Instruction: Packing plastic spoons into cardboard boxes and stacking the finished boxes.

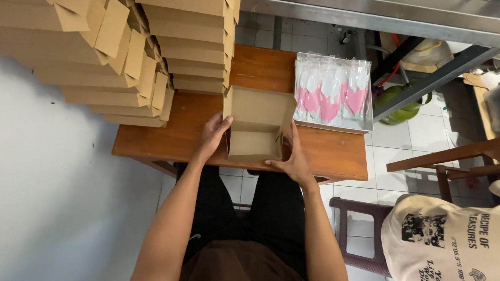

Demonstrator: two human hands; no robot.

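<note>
Brown cardboard fills the middle of your head view: a small open box (256,129) sits on the wooden table (167,139), near its front edge, with its lid flap standing up at the back and its plain inside bare. Your left hand (212,137) presses against the box's left wall, thumb hooked over the top corner and fingers down the side. Your right hand (291,160) cups the box's front right corner, fingers spread along the lower edge and the thumb up the right wall, so both hands grip the box between them. Just right of the box, touching or nearly touching it, lies a stack of clear plastic packets (333,93) holding white and pink shapes; what they are is too blurred to tell. At the table's back left rise two tall stacks of folded cardboard boxes (119,56), the nearer stack leaning and fanned out, the farther one straighter and right behind the open box. Below the table are your dark trousers and a white tiled floor. In the lower right corner another person's back in a cream printed shirt (447,241) sits by a purple plastic stool (358,231).
</note>
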